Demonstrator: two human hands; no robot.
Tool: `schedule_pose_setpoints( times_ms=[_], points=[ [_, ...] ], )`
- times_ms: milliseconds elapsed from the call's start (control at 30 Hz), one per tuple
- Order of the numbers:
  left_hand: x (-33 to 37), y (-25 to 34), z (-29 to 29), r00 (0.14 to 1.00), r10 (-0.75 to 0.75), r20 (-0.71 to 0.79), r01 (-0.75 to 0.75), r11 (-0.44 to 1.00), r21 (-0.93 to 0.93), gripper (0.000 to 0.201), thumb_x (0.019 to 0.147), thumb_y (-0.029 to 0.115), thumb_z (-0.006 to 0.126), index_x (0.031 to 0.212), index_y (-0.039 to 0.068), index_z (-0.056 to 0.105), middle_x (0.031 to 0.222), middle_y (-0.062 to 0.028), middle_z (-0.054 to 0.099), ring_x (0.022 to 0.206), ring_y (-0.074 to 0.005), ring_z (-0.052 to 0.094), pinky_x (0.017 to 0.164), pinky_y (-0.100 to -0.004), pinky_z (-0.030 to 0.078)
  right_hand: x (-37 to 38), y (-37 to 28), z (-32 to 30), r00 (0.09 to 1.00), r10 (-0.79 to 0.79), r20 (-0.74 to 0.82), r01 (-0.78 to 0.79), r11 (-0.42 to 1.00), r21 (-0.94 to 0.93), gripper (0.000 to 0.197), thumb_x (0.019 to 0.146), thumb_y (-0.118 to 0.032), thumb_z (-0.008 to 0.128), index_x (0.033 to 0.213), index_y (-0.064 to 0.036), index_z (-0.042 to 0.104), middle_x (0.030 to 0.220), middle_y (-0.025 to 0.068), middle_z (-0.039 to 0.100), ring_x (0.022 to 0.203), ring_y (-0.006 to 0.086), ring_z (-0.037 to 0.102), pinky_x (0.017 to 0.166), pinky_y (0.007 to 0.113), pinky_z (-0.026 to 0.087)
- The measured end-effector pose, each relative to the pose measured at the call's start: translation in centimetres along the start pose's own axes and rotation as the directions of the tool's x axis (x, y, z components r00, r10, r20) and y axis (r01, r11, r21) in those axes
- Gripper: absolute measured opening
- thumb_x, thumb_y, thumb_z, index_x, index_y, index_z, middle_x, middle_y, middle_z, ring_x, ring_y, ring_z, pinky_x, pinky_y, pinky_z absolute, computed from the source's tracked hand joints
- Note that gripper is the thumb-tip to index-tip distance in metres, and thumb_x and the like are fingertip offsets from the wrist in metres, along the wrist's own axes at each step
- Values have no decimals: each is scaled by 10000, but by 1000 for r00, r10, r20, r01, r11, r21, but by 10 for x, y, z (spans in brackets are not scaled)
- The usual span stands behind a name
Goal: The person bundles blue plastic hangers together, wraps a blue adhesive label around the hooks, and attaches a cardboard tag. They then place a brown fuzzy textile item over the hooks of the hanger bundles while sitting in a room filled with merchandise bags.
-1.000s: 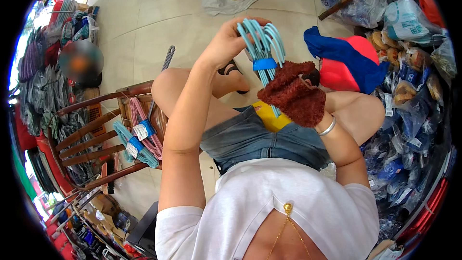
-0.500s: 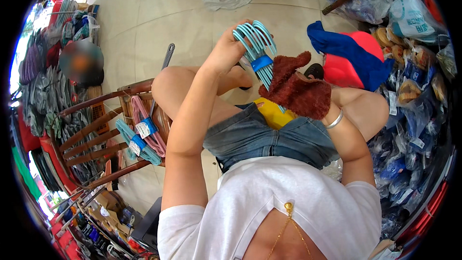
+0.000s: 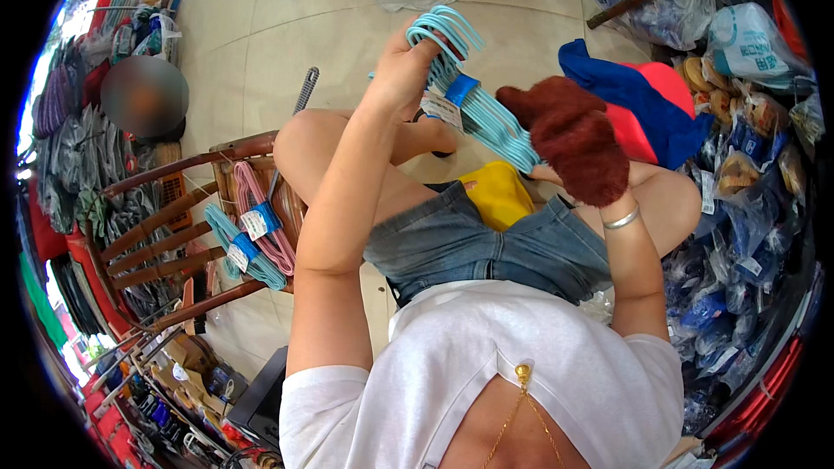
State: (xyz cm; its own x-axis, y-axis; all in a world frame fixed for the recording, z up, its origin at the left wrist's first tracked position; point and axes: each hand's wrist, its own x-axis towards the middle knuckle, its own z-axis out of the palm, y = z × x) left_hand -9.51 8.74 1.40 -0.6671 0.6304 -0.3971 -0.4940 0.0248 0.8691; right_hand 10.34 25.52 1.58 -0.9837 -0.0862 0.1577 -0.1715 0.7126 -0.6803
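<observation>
My left hand [image 3: 402, 78] is closed round the hook end of a bundle of light blue clothes hangers [image 3: 499, 128]. A blue band wraps the bundle, with a white label beside it, and the hangers slant down to the right. A dark red-brown fluffy mitt [image 3: 580, 143] covers my right hand, hiding its fingers. It is at the lower end of the bundle; whether it grips or only touches the hangers cannot be made out. Below, a yellow thing [image 3: 497, 198] shows between my thighs.
On the wooden chair [image 3: 161, 247] at left lie a pink hanger bundle [image 3: 271, 243] and a light blue one [image 3: 224, 227]. A red-pink seat [image 3: 671, 87] with a blue cloth [image 3: 638, 108] stands ahead right. Bagged goods [image 3: 730, 234] line the right side.
The hanger bundle has moved up and left with my left hand and turned flatter. The mitt has slid off the bundle's middle to its lower right end, showing more of the hangers.
</observation>
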Motion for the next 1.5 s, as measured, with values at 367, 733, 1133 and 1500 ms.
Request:
schedule_pose_setpoints(
  times_ms=[367,733,1133,1500],
  points=[
    [0,5,12,998,-43,34,42,999,34,194,894,174,518,1044,50,530,896,-54,606,810,-155,592,687,-284,485,6,6,47,971,37,235,-147,869,472,337,774,-126,538,1107,-74,521,1200,121,493,1119,242,454,889,321,384],
    [16,6,7,960,-172,222,144,980,136,273,881,258,551,1035,44,481,836,-72,581,760,-175,603,651,-300,492,21,-34,14,983,-90,161,145,917,-372,341,613,-205,662,918,-89,560,901,33,578,864,225,521,677,327,379],
    [32,-12,-2,984,-176,23,172,977,125,326,887,383,546,972,72,500,793,-52,550,708,-185,593,592,-313,491,10,-20,0,992,95,87,-62,945,-321,542,605,-285,737,1071,-78,552,990,48,558,875,218,524,690,336,386],
    [49,-37,-30,911,-348,-221,255,897,-360,365,892,392,531,970,50,429,792,-101,497,664,-255,553,552,-403,488,21,-46,-7,966,148,-212,-62,928,368,421,689,-73,686,1081,-10,542,1015,66,566,886,172,574,697,250,457]
  ],
)
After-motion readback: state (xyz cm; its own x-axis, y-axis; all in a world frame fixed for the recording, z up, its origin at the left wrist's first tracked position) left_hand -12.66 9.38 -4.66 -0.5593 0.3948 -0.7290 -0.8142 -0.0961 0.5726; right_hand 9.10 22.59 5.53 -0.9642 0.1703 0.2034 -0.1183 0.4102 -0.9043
